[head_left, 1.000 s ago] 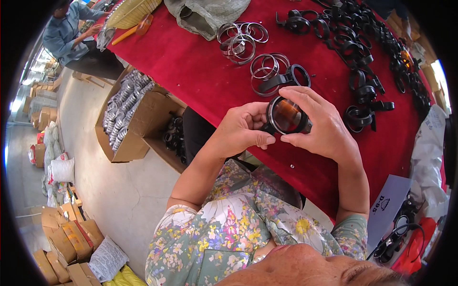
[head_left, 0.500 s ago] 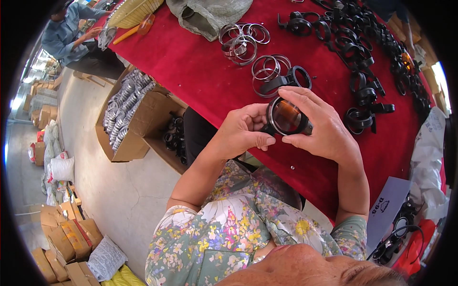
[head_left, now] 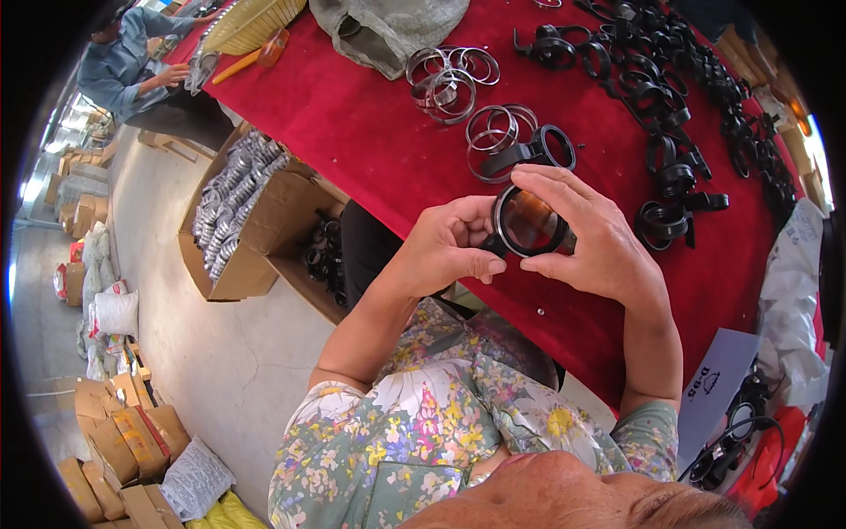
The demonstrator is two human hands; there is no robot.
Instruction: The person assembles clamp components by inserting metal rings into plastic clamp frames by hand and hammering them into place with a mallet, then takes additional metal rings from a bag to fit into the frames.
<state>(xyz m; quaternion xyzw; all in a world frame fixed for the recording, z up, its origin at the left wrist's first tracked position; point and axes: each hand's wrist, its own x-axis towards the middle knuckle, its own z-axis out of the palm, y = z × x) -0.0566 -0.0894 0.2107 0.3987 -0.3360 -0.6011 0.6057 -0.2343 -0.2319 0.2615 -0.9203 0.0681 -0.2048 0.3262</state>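
A round black-rimmed lens (head_left: pixel 529 220) with amber-tinted glass is held over the red table's (head_left: pixel 352 132) near edge. My left hand (head_left: pixel 445 247) pinches its left rim with thumb and fingers. My right hand (head_left: pixel 595 238) curls over its top and right side, thumb under the rim. Just beyond the lens lies a black ring frame with a handle (head_left: pixel 538 150), beside loose metal rings (head_left: pixel 498 128).
More metal rings (head_left: pixel 445 75) and a grey bag (head_left: pixel 388 26) lie farther back. Several black frames (head_left: pixel 670 106) spread across the right of the cloth. Open cartons of metal parts (head_left: pixel 229 212) stand on the floor at left. Another person (head_left: pixel 123 62) sits at far left.
Both hands keep hold of the lens. My left thumb and fingers have shifted slightly along the rim; the lens stays in about the same place.
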